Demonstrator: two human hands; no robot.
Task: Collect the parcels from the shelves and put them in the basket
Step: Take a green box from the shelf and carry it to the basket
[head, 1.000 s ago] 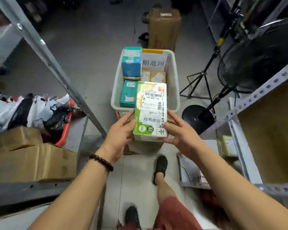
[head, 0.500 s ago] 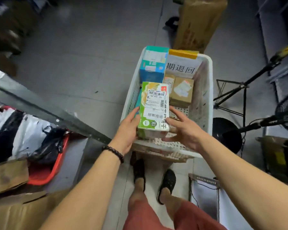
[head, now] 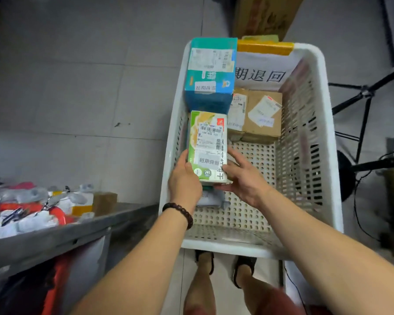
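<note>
A green and white parcel box point(head: 208, 144) with a shipping label sits low inside the white perforated basket point(head: 325, 133), against its left wall. My left hand point(head: 184, 180) grips the box's left side and my right hand point(head: 241, 178) holds its right side and near end. Behind it stands a teal box point(head: 210, 73). Two brown cardboard parcels point(head: 257, 114) lie at the basket's back right. A grey soft bag point(head: 210, 198) shows under the held box.
A metal shelf point(head: 62, 235) at the lower left carries plastic-wrapped parcels and a small brown box point(head: 105, 202). A large cardboard carton point(head: 266, 17) stands behind the basket. A black tripod and fan stand point(head: 364, 114) are at the right. My feet are just before the basket.
Both hands have carried the green and white box forward and down, from above the basket's near edge into the basket beside the teal box. The view has closed in on the basket.
</note>
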